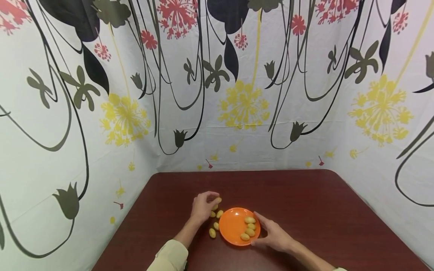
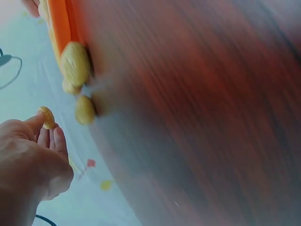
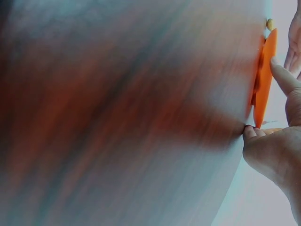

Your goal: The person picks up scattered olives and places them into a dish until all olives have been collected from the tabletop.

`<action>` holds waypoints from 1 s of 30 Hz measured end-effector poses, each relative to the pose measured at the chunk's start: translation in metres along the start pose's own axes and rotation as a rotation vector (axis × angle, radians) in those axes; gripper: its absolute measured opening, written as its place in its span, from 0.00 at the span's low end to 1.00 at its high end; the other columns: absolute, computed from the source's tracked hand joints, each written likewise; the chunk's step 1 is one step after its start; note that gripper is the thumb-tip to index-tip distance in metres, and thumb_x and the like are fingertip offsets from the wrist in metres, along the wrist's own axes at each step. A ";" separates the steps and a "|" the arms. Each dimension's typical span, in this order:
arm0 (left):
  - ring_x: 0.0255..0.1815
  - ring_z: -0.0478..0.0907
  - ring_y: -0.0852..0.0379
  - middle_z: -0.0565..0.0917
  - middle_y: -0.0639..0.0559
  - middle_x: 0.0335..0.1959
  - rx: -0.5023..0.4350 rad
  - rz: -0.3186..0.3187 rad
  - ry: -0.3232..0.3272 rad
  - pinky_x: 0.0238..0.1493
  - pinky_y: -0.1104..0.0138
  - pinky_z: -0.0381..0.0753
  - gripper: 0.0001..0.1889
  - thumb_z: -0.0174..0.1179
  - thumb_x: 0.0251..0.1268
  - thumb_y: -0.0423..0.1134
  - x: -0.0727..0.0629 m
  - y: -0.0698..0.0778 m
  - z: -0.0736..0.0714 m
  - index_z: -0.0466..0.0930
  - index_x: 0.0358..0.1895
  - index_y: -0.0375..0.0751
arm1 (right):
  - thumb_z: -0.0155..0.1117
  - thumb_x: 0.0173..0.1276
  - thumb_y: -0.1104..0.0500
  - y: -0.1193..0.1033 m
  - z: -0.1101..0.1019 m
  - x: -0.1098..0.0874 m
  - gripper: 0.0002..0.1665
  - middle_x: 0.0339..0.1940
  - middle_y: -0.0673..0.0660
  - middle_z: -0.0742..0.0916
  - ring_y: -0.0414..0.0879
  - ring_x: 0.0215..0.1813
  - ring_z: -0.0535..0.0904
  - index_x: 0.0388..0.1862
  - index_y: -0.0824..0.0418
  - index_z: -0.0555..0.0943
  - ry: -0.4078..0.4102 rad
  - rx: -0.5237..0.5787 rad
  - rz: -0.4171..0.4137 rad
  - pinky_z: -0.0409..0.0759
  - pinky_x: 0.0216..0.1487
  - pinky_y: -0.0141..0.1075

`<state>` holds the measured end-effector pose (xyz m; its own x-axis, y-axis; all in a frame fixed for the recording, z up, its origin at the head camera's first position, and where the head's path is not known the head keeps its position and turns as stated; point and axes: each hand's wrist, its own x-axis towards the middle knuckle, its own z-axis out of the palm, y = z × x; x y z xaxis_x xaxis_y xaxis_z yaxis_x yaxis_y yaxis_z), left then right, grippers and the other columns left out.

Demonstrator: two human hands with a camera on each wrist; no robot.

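Observation:
My left hand (image 1: 202, 206) pinches a small yellow potato (image 2: 47, 117) between thumb and fingertips, left of the orange plate (image 1: 232, 227). Several more small yellow potatoes (image 1: 212, 233) lie on the table along the plate's left side, some partly covered by the left hand in the head view. On the plate's right half sits a row of several potatoes (image 1: 250, 232). At the right rim, my right hand (image 1: 276, 236) holds the plate, its thumb at the near edge and its fingers round the far right side. The right wrist view shows the plate (image 3: 266, 80) edge-on.
A dark reddish-brown table (image 1: 305, 203) with rounded far corners lies under everything. White cloth (image 1: 210, 113) printed with flowers and leaves hangs behind it and along both sides. Light sleeves (image 1: 171, 256) cover the forearms.

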<state>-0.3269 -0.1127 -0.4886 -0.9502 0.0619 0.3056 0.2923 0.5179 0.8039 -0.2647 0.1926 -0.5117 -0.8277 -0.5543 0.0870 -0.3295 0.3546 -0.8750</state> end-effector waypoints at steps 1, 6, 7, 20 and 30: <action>0.47 0.89 0.54 0.91 0.55 0.47 -0.003 0.007 -0.010 0.49 0.58 0.89 0.10 0.70 0.73 0.42 0.000 0.002 0.003 0.91 0.52 0.47 | 0.82 0.66 0.57 0.000 0.000 0.000 0.64 0.82 0.81 0.59 0.75 0.82 0.55 0.83 0.80 0.49 0.000 0.003 0.000 0.60 0.75 0.64; 0.47 0.89 0.56 0.91 0.57 0.46 0.005 0.040 -0.051 0.50 0.59 0.89 0.09 0.71 0.72 0.42 -0.003 0.015 0.018 0.91 0.51 0.49 | 0.82 0.66 0.57 -0.001 0.000 -0.001 0.64 0.81 0.81 0.58 0.75 0.82 0.55 0.82 0.81 0.49 0.006 0.001 -0.006 0.59 0.75 0.64; 0.47 0.89 0.56 0.91 0.57 0.46 0.004 0.042 -0.061 0.50 0.59 0.89 0.09 0.71 0.72 0.42 -0.004 0.018 0.020 0.91 0.51 0.49 | 0.82 0.66 0.57 -0.001 0.000 -0.001 0.64 0.81 0.81 0.59 0.75 0.82 0.55 0.82 0.81 0.49 0.008 0.001 -0.008 0.59 0.75 0.64; 0.44 0.85 0.61 0.90 0.63 0.43 0.038 0.026 -0.185 0.54 0.57 0.87 0.07 0.69 0.74 0.40 -0.006 0.032 0.056 0.92 0.50 0.46 | 0.81 0.67 0.56 -0.001 -0.001 0.000 0.63 0.81 0.80 0.60 0.74 0.81 0.56 0.83 0.79 0.50 0.001 -0.023 0.009 0.61 0.75 0.64; 0.40 0.83 0.61 0.90 0.61 0.39 0.151 0.085 -0.204 0.45 0.62 0.86 0.04 0.73 0.70 0.40 -0.012 0.030 0.072 0.93 0.44 0.51 | 0.81 0.67 0.55 -0.003 0.000 -0.003 0.62 0.81 0.80 0.62 0.74 0.80 0.60 0.83 0.78 0.51 0.007 -0.030 0.019 0.65 0.73 0.65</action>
<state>-0.3141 -0.0369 -0.5050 -0.9296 0.2735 0.2470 0.3670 0.6240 0.6899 -0.2618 0.1933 -0.5090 -0.8372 -0.5418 0.0739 -0.3268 0.3874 -0.8620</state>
